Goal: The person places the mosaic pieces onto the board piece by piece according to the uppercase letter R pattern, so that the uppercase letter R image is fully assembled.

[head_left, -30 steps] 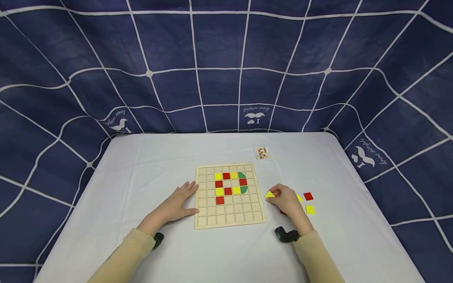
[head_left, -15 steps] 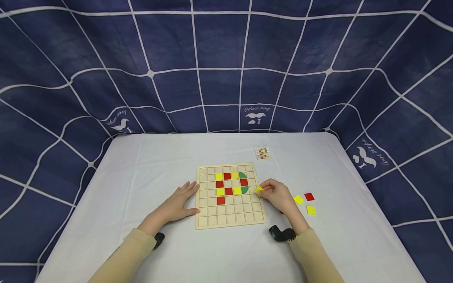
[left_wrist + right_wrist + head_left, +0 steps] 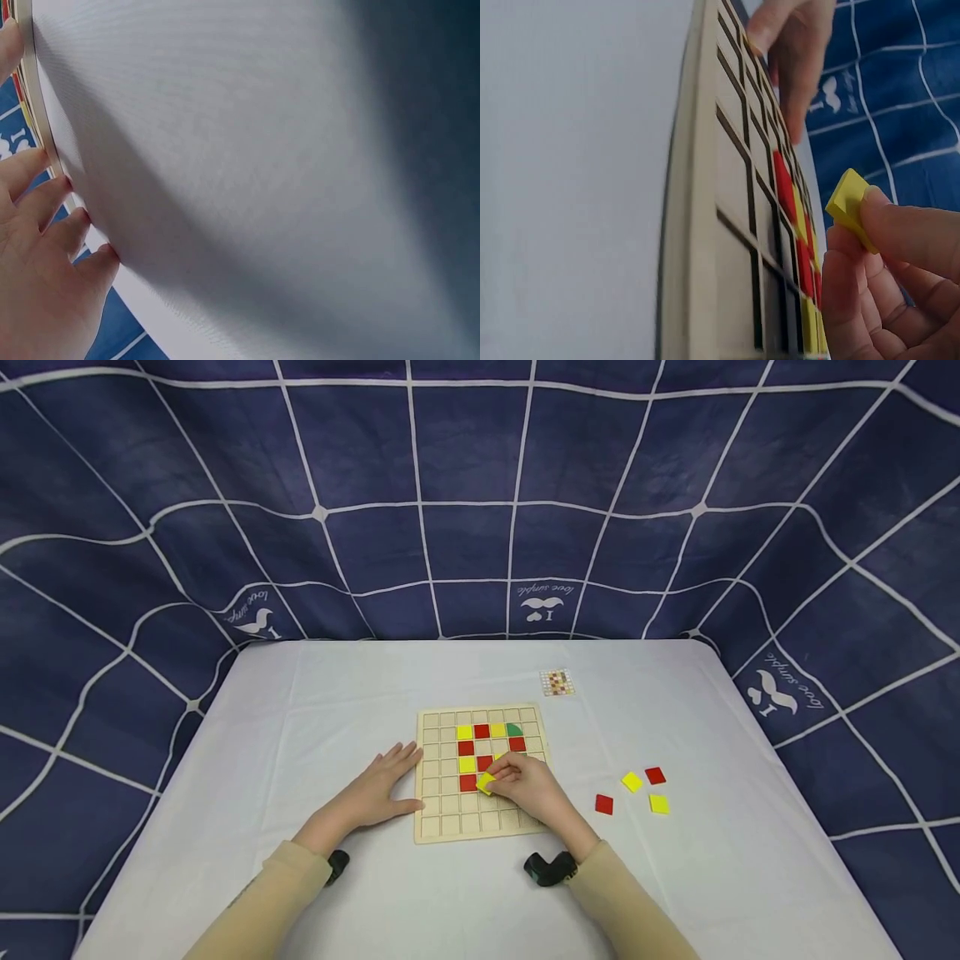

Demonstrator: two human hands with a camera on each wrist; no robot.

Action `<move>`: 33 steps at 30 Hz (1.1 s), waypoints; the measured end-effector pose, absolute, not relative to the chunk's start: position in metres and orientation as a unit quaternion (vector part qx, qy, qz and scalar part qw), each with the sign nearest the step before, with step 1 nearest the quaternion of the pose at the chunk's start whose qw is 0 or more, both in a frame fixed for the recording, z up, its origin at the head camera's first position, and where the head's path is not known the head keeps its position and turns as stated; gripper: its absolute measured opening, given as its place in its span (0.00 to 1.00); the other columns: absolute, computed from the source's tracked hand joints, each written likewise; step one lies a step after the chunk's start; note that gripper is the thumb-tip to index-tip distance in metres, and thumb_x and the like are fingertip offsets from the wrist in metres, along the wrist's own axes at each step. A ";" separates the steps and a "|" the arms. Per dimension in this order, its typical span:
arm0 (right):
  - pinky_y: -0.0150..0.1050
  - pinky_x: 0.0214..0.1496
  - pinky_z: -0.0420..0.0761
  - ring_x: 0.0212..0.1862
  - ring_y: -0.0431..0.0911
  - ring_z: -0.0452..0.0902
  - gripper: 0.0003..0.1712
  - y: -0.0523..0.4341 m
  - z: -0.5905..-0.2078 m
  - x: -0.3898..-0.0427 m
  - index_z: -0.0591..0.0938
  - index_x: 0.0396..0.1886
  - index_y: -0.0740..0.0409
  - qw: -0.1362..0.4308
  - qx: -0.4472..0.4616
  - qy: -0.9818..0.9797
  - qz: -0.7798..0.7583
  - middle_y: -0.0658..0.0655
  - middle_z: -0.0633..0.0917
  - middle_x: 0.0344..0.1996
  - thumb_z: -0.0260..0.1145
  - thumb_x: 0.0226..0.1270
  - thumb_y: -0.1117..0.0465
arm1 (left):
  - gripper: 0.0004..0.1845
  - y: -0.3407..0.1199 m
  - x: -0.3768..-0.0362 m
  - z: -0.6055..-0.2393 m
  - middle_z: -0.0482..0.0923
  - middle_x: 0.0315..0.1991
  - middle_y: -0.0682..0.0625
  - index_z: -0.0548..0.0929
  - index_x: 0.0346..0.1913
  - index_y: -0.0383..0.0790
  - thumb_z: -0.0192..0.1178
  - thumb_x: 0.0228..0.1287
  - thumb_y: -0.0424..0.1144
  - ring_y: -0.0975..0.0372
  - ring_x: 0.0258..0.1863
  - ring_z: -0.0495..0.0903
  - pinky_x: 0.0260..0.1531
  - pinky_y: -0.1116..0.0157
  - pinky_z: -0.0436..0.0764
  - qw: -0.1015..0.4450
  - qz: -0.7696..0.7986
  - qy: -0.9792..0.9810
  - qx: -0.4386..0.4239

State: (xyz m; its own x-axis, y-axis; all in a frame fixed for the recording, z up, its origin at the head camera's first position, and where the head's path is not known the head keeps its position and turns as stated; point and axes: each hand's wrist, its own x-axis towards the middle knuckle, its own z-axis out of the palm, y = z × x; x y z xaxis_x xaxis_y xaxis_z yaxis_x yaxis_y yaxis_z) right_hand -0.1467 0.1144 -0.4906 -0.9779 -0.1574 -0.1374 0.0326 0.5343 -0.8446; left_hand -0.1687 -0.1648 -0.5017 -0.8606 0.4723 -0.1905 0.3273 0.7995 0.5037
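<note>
Yellow tile (image 3: 484, 785) hanging over the board (image 3: 480, 823), midway between side edges
Right hand (image 3: 527, 783) is pinching it, grip closed, just right of the lowest red tile (image 3: 467, 783); left hand (image 3: 378, 789) is touching the board's left edge.

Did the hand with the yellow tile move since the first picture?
Yes, leftward: the right hand was right of the wooden board and is now over it, pinching the yellow tile.
</note>
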 end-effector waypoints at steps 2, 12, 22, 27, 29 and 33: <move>0.31 0.38 0.82 0.32 0.38 0.81 0.09 0.108 -0.492 -0.146 0.85 0.37 0.53 0.104 -0.051 0.868 -0.483 0.48 0.85 0.30 0.75 0.58 0.59 | 0.49 -0.165 -0.169 -0.502 0.51 0.79 0.42 0.59 0.76 0.39 0.69 0.58 0.54 0.46 0.79 0.46 0.76 0.43 0.50 0.157 0.232 0.936 0.212; 0.27 0.34 0.80 0.30 0.37 0.79 0.06 0.094 -0.492 -0.143 0.86 0.35 0.53 0.111 -0.078 0.878 -0.460 0.46 0.85 0.27 0.74 0.59 0.60 | 0.49 -0.164 -0.170 -0.503 0.51 0.78 0.42 0.59 0.76 0.39 0.69 0.58 0.54 0.45 0.79 0.46 0.76 0.43 0.50 0.157 0.231 0.937 0.211; 0.27 0.31 0.78 0.28 0.38 0.75 0.02 0.088 -0.491 -0.144 0.87 0.31 0.51 0.125 -0.101 0.890 -0.426 0.45 0.82 0.24 0.73 0.60 0.62 | 0.48 -0.166 -0.170 -0.499 0.51 0.78 0.41 0.58 0.76 0.39 0.68 0.59 0.54 0.45 0.79 0.46 0.76 0.43 0.49 0.160 0.233 0.935 0.215; 0.27 0.31 0.77 0.28 0.38 0.75 0.02 0.086 -0.493 -0.143 0.87 0.30 0.51 0.124 -0.104 0.897 -0.411 0.45 0.81 0.24 0.74 0.59 0.61 | 0.48 -0.167 -0.170 -0.498 0.51 0.78 0.41 0.59 0.76 0.38 0.68 0.59 0.54 0.45 0.79 0.46 0.76 0.43 0.49 0.157 0.235 0.935 0.216; 0.27 0.31 0.77 0.28 0.38 0.74 0.02 0.085 -0.493 -0.143 0.87 0.30 0.51 0.121 -0.105 0.899 -0.407 0.46 0.80 0.25 0.74 0.59 0.61 | 0.48 -0.167 -0.170 -0.498 0.52 0.78 0.41 0.59 0.76 0.38 0.69 0.59 0.54 0.44 0.78 0.46 0.76 0.42 0.50 0.156 0.235 0.935 0.215; 0.27 0.31 0.76 0.29 0.38 0.73 0.02 0.084 -0.494 -0.142 0.87 0.30 0.52 0.112 -0.108 0.906 -0.395 0.46 0.78 0.26 0.75 0.58 0.62 | 0.48 -0.166 -0.169 -0.499 0.52 0.78 0.41 0.59 0.76 0.38 0.68 0.58 0.55 0.44 0.78 0.47 0.76 0.42 0.50 0.155 0.235 0.935 0.215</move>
State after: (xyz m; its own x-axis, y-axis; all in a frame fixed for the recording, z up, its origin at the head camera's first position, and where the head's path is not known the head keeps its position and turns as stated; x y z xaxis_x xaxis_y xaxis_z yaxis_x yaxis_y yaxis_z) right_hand -0.1423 0.0841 -0.4939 -0.9514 -0.2844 -0.1185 -0.1069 0.6653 -0.7389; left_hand -0.1693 -0.1659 -0.4991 -0.8592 0.4753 -0.1892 0.3297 0.7973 0.5056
